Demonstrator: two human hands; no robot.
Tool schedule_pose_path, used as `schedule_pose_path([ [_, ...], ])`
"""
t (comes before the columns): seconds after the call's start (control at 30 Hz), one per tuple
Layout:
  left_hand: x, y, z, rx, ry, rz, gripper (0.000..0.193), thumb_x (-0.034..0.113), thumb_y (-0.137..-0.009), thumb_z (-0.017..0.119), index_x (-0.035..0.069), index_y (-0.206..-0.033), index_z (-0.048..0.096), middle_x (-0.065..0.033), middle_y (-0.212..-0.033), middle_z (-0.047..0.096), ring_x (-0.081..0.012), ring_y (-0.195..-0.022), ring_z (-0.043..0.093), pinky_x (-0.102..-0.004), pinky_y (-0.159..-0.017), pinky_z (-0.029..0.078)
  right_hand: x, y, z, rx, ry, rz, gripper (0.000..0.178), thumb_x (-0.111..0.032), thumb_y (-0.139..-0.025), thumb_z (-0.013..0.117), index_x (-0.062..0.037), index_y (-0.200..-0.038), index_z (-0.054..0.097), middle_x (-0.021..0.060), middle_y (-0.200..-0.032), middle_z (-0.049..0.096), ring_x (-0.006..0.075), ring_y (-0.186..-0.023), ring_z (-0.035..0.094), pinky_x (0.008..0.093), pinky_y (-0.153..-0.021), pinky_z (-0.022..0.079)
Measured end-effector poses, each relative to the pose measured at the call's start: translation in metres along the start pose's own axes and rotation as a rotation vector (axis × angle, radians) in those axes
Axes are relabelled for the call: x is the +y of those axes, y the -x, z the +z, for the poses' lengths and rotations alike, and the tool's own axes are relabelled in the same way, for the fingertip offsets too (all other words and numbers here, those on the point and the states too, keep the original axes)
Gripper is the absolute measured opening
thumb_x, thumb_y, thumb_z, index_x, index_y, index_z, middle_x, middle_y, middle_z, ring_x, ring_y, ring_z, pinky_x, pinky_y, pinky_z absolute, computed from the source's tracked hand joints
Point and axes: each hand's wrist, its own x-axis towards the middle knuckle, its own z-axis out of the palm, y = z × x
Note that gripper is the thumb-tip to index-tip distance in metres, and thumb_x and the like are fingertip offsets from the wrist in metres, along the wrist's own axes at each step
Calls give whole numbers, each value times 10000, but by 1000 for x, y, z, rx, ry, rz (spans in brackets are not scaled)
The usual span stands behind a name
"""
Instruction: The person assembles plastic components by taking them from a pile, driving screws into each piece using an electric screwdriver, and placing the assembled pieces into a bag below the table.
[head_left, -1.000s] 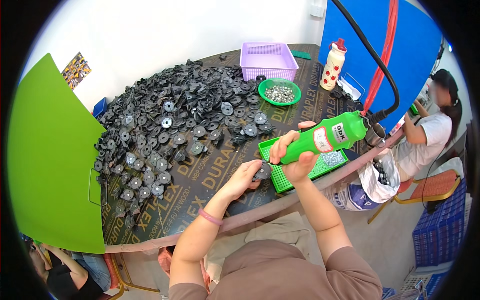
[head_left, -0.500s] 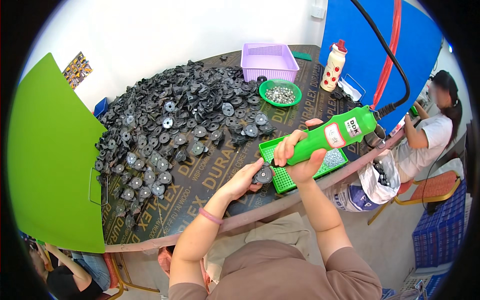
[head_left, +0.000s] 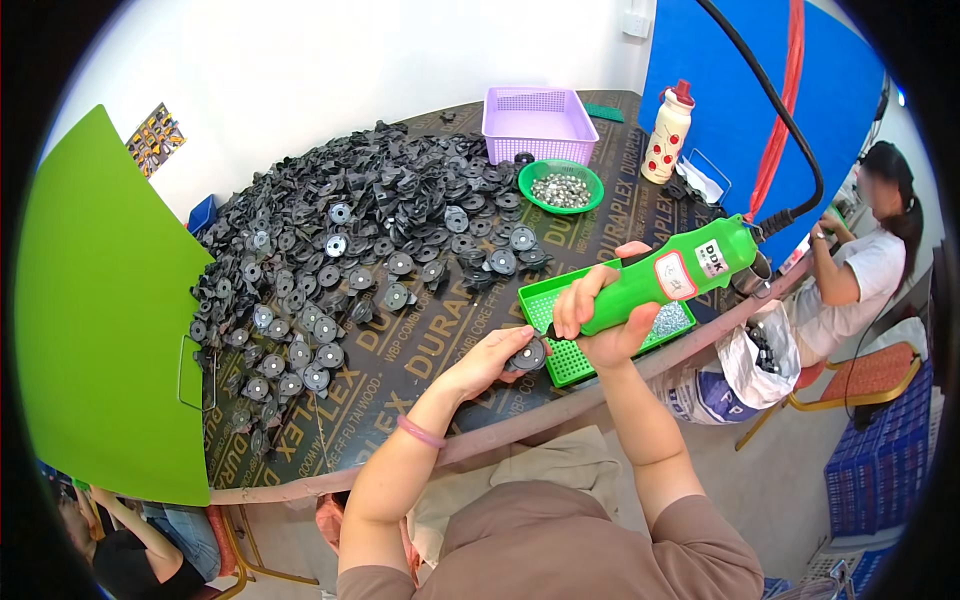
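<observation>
My right hand point(head_left: 600, 315) is wrapped round a green electric screwdriver point(head_left: 668, 278), which hangs from a black cable and tilts with its dark tip toward my left hand. Between the fingers of my left hand point(head_left: 492, 362) is a round black plastic part point(head_left: 527, 354), held near the table's front edge. The screwdriver's tip is close to this part's edge; whether they touch I cannot tell. Beneath the screwdriver lies a green perforated tray point(head_left: 570, 362), with small silvery pieces point(head_left: 668, 320) in its right portion.
A big heap of similar black parts point(head_left: 370, 200) covers the table's left and back. Behind are a green bowl point(head_left: 526, 190) of metal pieces, a purple basket point(head_left: 540, 150) and a bottle point(head_left: 666, 135). A white sack point(head_left: 760, 375) and another person point(head_left: 865, 260) are at the right.
My left hand and the black part have dropped slightly toward me. The screwdriver in my right hand has shifted a little right and down.
</observation>
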Motion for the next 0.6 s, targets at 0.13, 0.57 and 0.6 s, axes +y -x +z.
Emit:
schedule_pose_path([
  [0.13,-5,-1,-5,-48,-32,12,358,403,-927,433,92,-930,611,75,-678,512,-9,-550,381,-146,-457,278,-2,0,0,-19,-4,10,623,-595,-831,454,-118,-1168,236,52,-596,430,164,-427,466,288,-392,421],
  [0.57,-5,-3,-1,-5,7,29,354,364,-946,413,52,-930,580,31,-633,442,-51,-508,323,-190,-450,243,-6,0,4,-6,-7,-11,646,-616,-820,449,-126,-1180,233,48,-593,429,160,-426,466,282,-383,416],
  [0.6,-5,-3,-1,4,13,31,352,361,-947,410,53,-930,579,27,-630,439,-53,-503,316,-193,-450,240,-7,0,3,0,13,-20,649,-621,-817,447,-128,-1182,234,48,-594,430,159,-426,466,281,-385,418],
])
